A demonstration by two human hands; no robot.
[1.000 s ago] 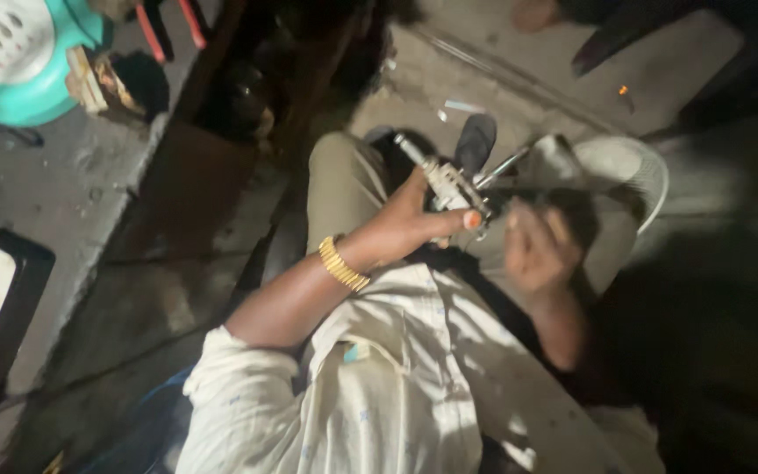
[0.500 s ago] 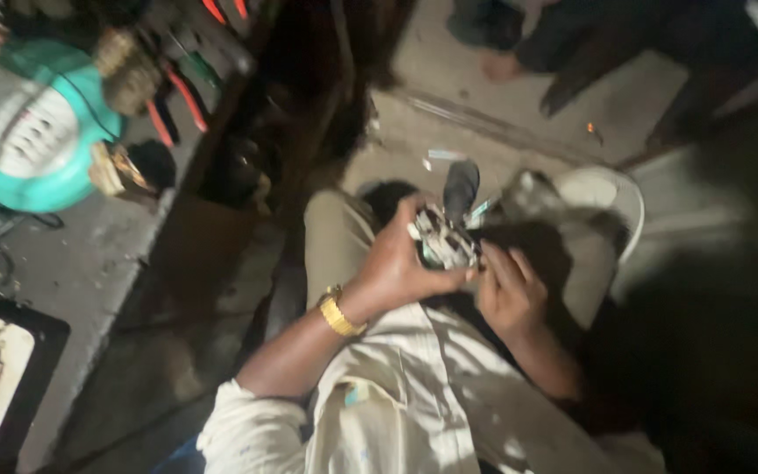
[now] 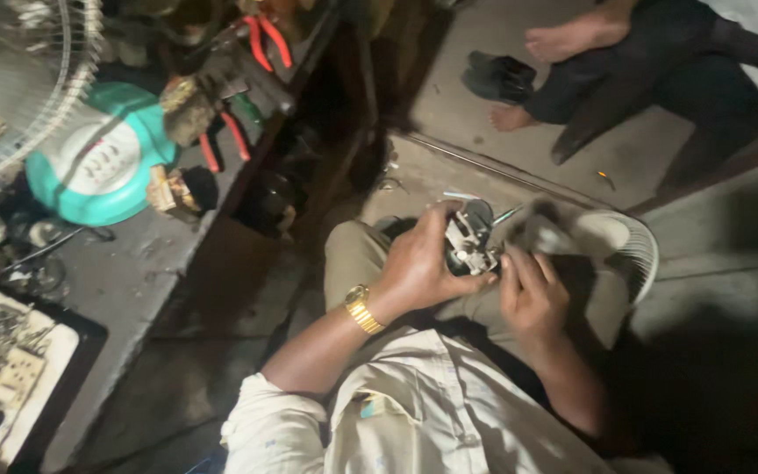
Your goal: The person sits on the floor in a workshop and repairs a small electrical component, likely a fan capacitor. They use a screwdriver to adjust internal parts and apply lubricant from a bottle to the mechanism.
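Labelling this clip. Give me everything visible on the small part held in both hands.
The part is a small blocky assembly, pale grey and dark, seemingly plastic and metal; detail is blurred. It sits above the person's lap, tilted. The left hand wraps its left side, and the right hand touches its right edge with fingertips. A thin rod sticks out at upper right.

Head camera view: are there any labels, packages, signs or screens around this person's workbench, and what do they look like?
Round label: on the teal fan base on the bench at left; a white disc with small red markings.
Small tag: on the person's pale shirt, teal with a yellowish edge.
No packages, signs or screens show.
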